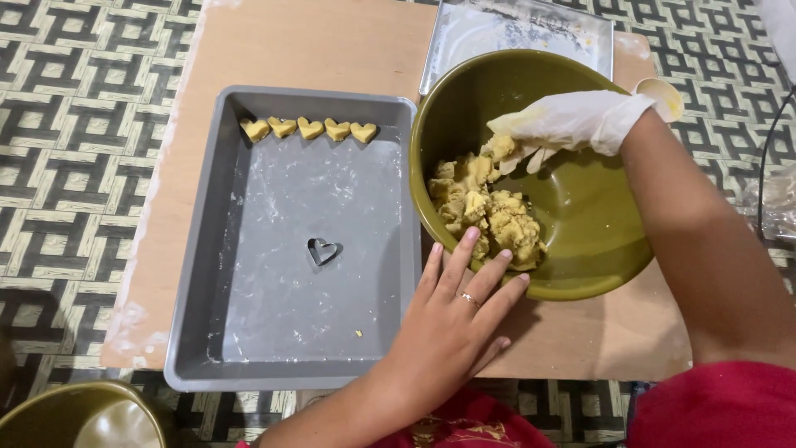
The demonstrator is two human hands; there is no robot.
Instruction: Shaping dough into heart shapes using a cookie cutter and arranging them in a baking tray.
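Note:
My right hand (pixel 564 123), in a thin white glove, reaches into an olive green bowl (pixel 580 249) and pinches a lump of the yellow dough (pixel 485 211) piled at the bowl's left side. My bare left hand (pixel 452 319), a ring on one finger, rests flat against the bowl's near-left rim with fingers spread. Left of the bowl lies a grey baking tray (pixel 249 332). A row of several heart-shaped dough pieces (pixel 309 129) sits along its far edge. A small metal heart cutter (pixel 322 250) lies in the tray's middle.
Everything sits on a low wooden board (pixel 315 41) over a patterned mat. A metal tray (pixel 514 29) lies behind the bowl. A pale spoon-like object (pixel 663 95) rests by the bowl's far-right rim. Another olive bowl (pixel 83 415) shows at the bottom left.

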